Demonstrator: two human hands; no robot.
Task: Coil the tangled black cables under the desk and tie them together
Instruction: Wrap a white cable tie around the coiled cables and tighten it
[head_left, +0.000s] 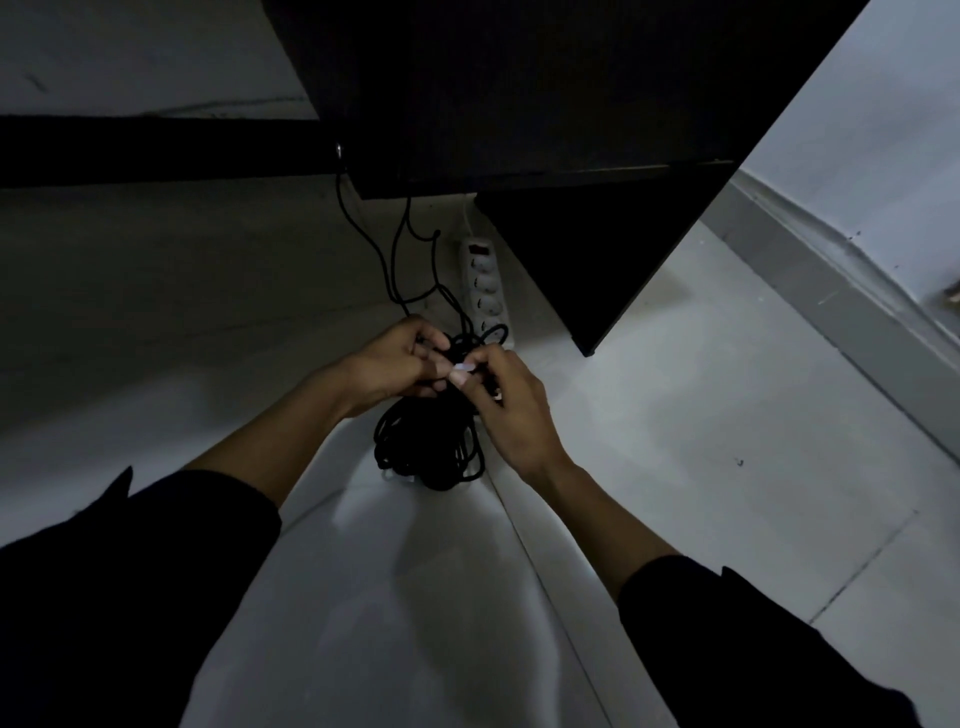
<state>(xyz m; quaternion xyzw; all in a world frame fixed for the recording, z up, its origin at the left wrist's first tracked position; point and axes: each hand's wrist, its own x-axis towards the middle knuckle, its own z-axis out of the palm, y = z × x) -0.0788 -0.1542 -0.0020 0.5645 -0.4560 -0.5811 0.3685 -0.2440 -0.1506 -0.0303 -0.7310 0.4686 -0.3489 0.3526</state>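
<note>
Right at centre, both hands meet over the coiled black cables (428, 447), which lie bunched on the pale floor (675, 441) just in front of the dark desk (519, 93). Left hand (395, 364) has fingers curled around the top of the bundle. Right hand (506, 395) pinches a small white tie (462, 370) between thumb and fingertips, touching the cables. Loose cable strands (395, 260) rise from the bundle to the desk underside. White power strip (483, 283) lies on the floor just behind the hands, beside the desk panel. Black sleeves (130, 597) cover both forearms. Scene dim; tie detail unclear.
</note>
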